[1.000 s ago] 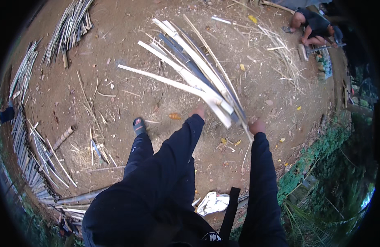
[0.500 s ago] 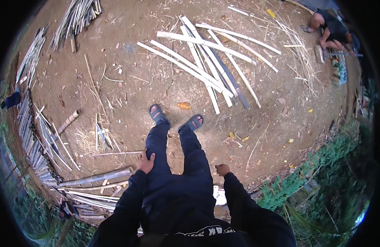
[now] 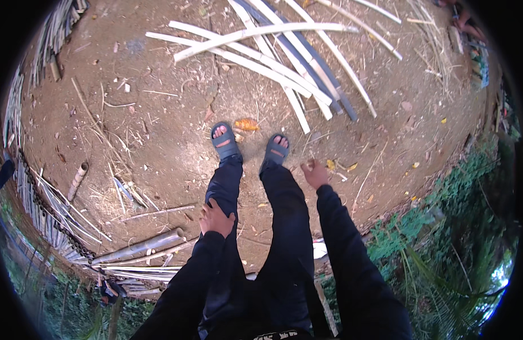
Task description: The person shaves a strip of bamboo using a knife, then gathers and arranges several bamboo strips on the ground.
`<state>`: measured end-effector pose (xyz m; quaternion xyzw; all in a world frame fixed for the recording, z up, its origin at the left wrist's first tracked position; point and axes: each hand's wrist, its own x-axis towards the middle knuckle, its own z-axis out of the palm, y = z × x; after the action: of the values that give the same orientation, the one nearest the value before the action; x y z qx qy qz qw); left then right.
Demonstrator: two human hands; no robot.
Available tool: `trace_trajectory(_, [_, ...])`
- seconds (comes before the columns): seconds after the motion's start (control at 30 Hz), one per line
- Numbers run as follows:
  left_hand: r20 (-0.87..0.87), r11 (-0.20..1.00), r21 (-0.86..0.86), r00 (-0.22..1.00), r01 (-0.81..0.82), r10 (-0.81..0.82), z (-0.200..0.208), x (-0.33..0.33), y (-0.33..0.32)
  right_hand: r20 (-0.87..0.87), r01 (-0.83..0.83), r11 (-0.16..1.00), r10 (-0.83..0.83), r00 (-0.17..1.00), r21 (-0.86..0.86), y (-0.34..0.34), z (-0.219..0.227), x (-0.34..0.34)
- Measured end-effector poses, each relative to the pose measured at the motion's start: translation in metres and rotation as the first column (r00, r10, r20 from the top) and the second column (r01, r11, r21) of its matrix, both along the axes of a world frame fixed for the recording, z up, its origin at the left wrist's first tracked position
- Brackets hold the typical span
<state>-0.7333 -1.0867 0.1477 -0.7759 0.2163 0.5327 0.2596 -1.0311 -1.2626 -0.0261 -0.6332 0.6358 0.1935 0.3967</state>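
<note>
Pale cream bamboo strips [image 3: 256, 54] are lying at twelve o'clock on reddish-brown dirt [image 3: 159, 130]. Grey-blue sandals [image 3: 226, 141] and black trousers [image 3: 284, 226] are showing centrally, green plants [image 3: 443, 249] crowding four o'clock.

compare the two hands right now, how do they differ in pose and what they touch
The left hand rests against the left thigh, fingers spread on the dark trousers; the right hand hangs free of the leg, loosely curled. The left sits lower in the picture, the right reaches further toward the sandalled feet. Both are bare, empty, with dark sleeves.
</note>
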Motion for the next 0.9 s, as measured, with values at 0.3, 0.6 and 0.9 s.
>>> trace_trajectory(0.3, [-0.162, 0.888, -0.437, 0.958, 0.145, -0.236, -0.162, -0.087, -0.057, 0.08, -0.2, 0.963, 0.217, 0.973, -0.183, -0.121, -0.169, 0.048])
trace_trajectory(0.6, [-0.462, 0.73, -0.67, 0.846, -0.135, -0.268, -0.166, -0.182, -0.121, 0.002, -0.314, 0.87, 0.34, 0.94, -0.381, -0.219, -0.264, 0.043])
trace_trajectory(0.9, [-0.361, 0.796, -0.594, 0.922, -0.114, -0.137, -0.187, -0.18, -0.117, -0.214, -0.254, 0.885, 0.181, 0.96, -0.39, -0.19, -0.278, 0.058])
